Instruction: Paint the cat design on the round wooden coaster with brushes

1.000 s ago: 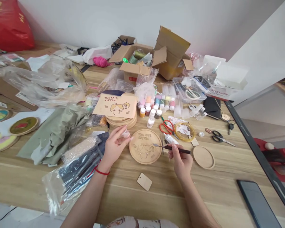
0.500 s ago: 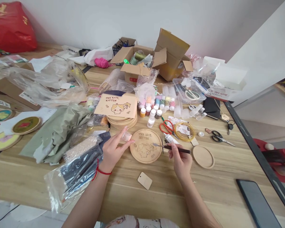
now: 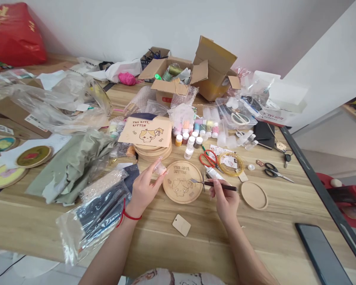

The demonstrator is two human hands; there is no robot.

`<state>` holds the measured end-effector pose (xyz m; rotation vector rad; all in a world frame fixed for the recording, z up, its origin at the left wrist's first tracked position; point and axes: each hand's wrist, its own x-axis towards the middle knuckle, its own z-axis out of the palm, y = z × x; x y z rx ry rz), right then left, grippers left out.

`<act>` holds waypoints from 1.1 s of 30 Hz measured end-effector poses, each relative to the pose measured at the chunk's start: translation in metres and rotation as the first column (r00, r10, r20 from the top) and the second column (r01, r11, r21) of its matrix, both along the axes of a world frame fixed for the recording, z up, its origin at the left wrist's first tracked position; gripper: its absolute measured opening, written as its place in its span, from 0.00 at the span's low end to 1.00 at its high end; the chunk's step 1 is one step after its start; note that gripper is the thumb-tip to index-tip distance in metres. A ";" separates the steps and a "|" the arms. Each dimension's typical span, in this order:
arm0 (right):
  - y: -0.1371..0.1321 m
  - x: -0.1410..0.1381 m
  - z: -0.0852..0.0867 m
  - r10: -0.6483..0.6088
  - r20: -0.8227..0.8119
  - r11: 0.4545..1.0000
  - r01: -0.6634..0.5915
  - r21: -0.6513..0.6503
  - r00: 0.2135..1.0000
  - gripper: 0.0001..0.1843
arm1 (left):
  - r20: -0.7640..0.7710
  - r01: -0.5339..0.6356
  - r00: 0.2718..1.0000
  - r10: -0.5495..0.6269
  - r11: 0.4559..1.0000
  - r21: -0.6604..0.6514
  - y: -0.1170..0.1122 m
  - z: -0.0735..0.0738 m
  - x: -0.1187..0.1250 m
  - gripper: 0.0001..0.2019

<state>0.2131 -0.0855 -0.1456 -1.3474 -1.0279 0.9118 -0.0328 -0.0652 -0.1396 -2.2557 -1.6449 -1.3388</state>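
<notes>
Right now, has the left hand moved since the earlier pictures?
Yes, a little: the left hand shifted rightward, toward the round wooden plaque, judged against the small rectangular wooden tag.

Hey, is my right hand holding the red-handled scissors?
No, your right hand holds a thin dark-handled tool, while the red-handled scissors lie on the table.

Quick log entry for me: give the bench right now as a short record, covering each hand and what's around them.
left hand: pinching a small translucent item
right hand: holding a dark-handled metal-tipped tool
tool tip: over the engraved wooden disc
nearby: white tube, red-handled scissors, gold wire coil
</notes>
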 end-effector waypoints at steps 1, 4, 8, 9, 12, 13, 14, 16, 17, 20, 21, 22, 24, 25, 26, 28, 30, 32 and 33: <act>0.000 0.000 0.000 -0.002 0.000 1.000 0.002 0.005 1.000 0.17 | 0.007 0.005 1.000 -0.005 1.000 -0.004 -0.001 0.000 0.001 0.21; -0.001 -0.002 0.001 0.002 0.020 0.999 -0.003 0.040 1.000 0.17 | 0.043 0.024 0.999 -0.023 0.999 -0.026 -0.003 0.003 0.004 0.19; -0.004 -0.006 -0.002 0.093 0.038 0.989 -0.097 0.112 0.995 0.17 | 0.105 0.148 0.984 -0.143 0.988 -0.044 -0.007 0.010 0.013 0.20; -0.005 -0.007 -0.002 0.132 0.046 0.981 -0.137 0.135 0.990 0.16 | 0.120 0.197 0.974 -0.191 0.980 -0.041 -0.008 0.012 0.016 0.21; -0.009 -0.010 -0.003 0.262 0.198 0.930 -0.302 0.209 0.945 0.13 | 0.146 0.346 0.931 -0.336 0.937 -0.050 -0.013 0.015 0.028 0.24; -0.010 -0.011 -0.003 0.288 0.292 0.908 -0.357 0.219 0.912 0.14 | 0.147 0.383 0.917 -0.371 0.921 -0.065 -0.016 0.015 0.032 0.25; -0.010 -0.012 -0.002 0.299 0.391 0.887 -0.405 0.222 0.870 0.16 | 0.144 0.409 0.907 -0.395 0.908 -0.090 -0.018 0.015 0.035 0.25; -0.012 -0.013 -0.001 0.277 0.552 0.861 -0.459 0.221 0.786 0.23 | 0.138 0.442 0.895 -0.425 0.886 -0.137 -0.023 0.015 0.041 0.26; -0.012 -0.013 0.000 0.255 0.607 0.855 -0.469 0.222 0.753 0.26 | 0.134 0.455 0.889 -0.438 0.877 -0.154 -0.025 0.014 0.043 0.27; -0.012 -0.012 0.003 0.203 0.692 0.847 -0.479 0.231 0.693 0.28 | 0.153 0.486 0.873 -0.463 0.852 -0.195 -0.028 0.013 0.045 0.32; -0.012 -0.012 0.004 0.201 0.702 0.845 -0.484 0.228 0.683 0.28 | 0.182 0.488 0.871 -0.456 0.846 -0.214 -0.028 0.013 0.045 0.33; -0.012 -0.012 0.005 0.205 0.707 0.842 -0.491 0.226 0.677 0.28 | 0.218 0.486 0.870 -0.442 0.842 -0.233 -0.028 0.013 0.044 0.35; -0.012 -0.012 0.006 0.220 0.704 0.833 -0.505 0.224 0.675 0.27 | 0.290 0.480 0.865 -0.408 0.841 -0.249 -0.027 0.013 0.044 0.36; -0.012 -0.012 0.006 0.227 0.698 0.830 -0.510 0.226 0.679 0.26 | 0.319 0.481 0.860 -0.399 0.843 -0.240 -0.027 0.013 0.044 0.35; -0.012 -0.012 0.006 0.231 0.687 0.829 -0.509 0.232 0.689 0.25 | 0.339 0.488 0.851 -0.402 0.843 -0.224 -0.027 0.014 0.044 0.34; -0.013 -0.012 0.007 0.242 0.647 0.834 -0.495 0.242 0.723 0.23 | 0.355 0.521 0.825 -0.439 0.835 -0.178 -0.027 0.016 0.046 0.31; -0.014 -0.012 0.009 0.262 0.584 0.846 -0.474 0.243 0.768 0.22 | 0.348 0.546 0.806 -0.479 0.829 -0.120 -0.026 0.017 0.048 0.27; -0.015 -0.013 0.012 0.286 0.521 0.856 -0.458 0.238 0.804 0.20 | 0.336 0.534 0.807 -0.486 0.843 -0.064 -0.026 0.019 0.050 0.24; -0.015 -0.014 0.013 0.294 0.496 0.861 -0.452 0.233 0.817 0.19 | 0.333 0.515 0.816 -0.472 0.856 -0.046 -0.027 0.019 0.051 0.23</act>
